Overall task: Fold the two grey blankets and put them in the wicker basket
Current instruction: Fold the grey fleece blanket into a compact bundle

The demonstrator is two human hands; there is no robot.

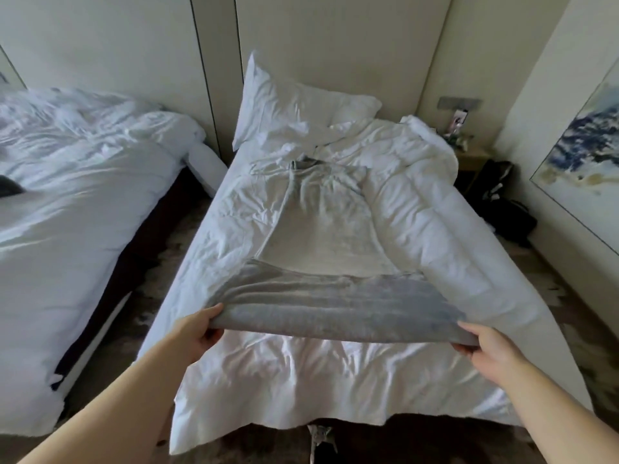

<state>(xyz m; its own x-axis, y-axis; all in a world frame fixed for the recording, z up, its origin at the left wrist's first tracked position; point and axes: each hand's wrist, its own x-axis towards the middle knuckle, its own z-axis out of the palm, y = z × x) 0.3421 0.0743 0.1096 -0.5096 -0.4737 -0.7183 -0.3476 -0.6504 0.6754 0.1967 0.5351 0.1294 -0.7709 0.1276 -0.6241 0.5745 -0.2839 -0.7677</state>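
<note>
- The left hand (201,331) pinches the near left corner of the soft, fleecy pale grey blanket (321,236), thumb on top and fingers curled beneath; the right hand (484,346) grips the near right corner likewise; the edge between them hangs lifted above the crumpled white bedsheet (284,370), sagging a little.
- Judging by that sag and its ripples, the blanket is light, limp and not slippery; it will hold no crease by itself, so the corners are the places to hold.
- The rest of it lies spread up the middle of the bed, right edge against the bunched white duvet (435,212), far end rumpled just short of the white pillow (294,105).
- A small dark grey patch (303,162) at that far end is too small to identify; the second blanket cannot be picked out; the wicker basket is out of view; a dark shape (10,190) on the neighbouring white bed (83,195) is cut off.
</note>
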